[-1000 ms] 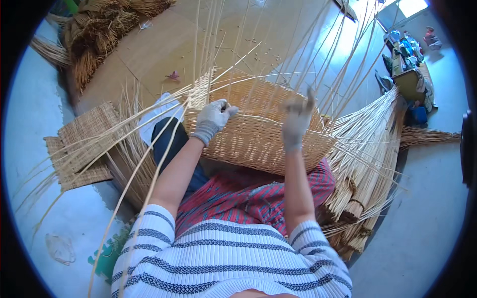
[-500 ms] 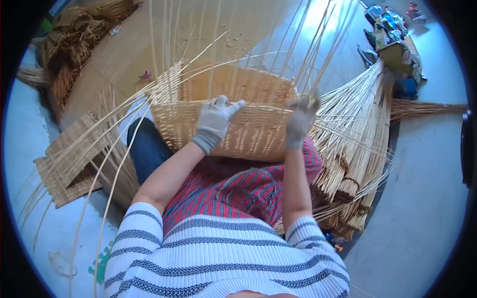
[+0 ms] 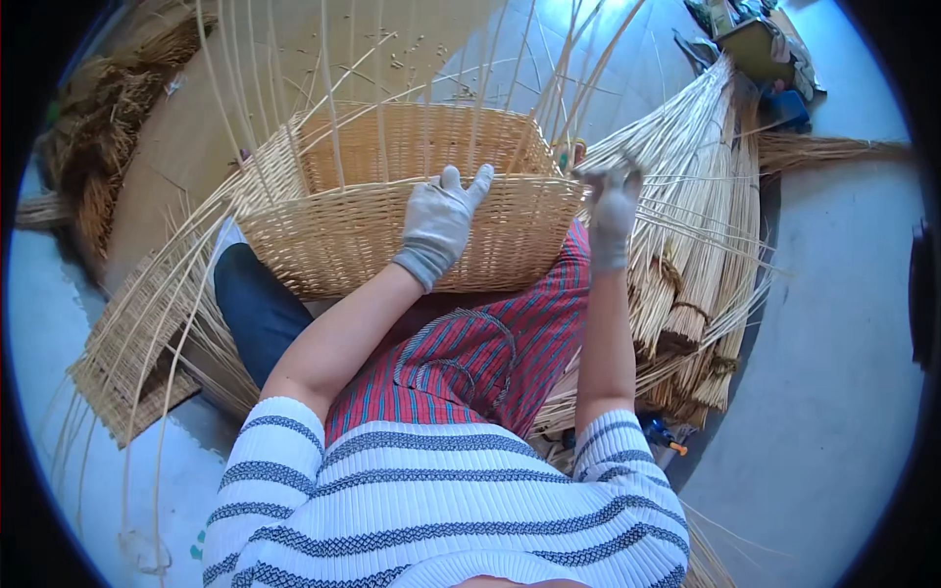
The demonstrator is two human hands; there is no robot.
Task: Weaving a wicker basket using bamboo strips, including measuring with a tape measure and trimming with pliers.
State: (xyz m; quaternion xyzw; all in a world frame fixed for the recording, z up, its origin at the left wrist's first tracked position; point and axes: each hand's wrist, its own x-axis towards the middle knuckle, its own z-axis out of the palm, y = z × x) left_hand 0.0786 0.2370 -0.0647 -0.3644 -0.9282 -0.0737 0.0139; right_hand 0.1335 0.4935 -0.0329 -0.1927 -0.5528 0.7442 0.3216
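A half-woven, straw-coloured wicker basket (image 3: 372,235) rests across my lap, its long upright canes (image 3: 380,88) standing up from the rim. My left hand (image 3: 438,227), in a pale glove, clasps the top edge of the near wall around its middle, thumb and forefinger along the rim. At the basket's right corner, just outside the wall, my gloved right hand (image 3: 615,211) is raised with its fingers bent. Motion smears those fingertips, so whether they hold a cane is unclear. Loose weaving strands run out from both ends of the basket.
Large bundles of pale cane (image 3: 701,255) lie to the right, with a darker bundle (image 3: 823,149) beyond. Brown fibre heaps (image 3: 127,127) fill the far left. A flat woven piece (image 3: 123,372) lies at left. Assorted items crowd a small stand (image 3: 760,49) at the far right.
The basket has swung left and tilted, showing more of its inside. My right hand has moved outward from the corner, while my left keeps its hold on the rim.
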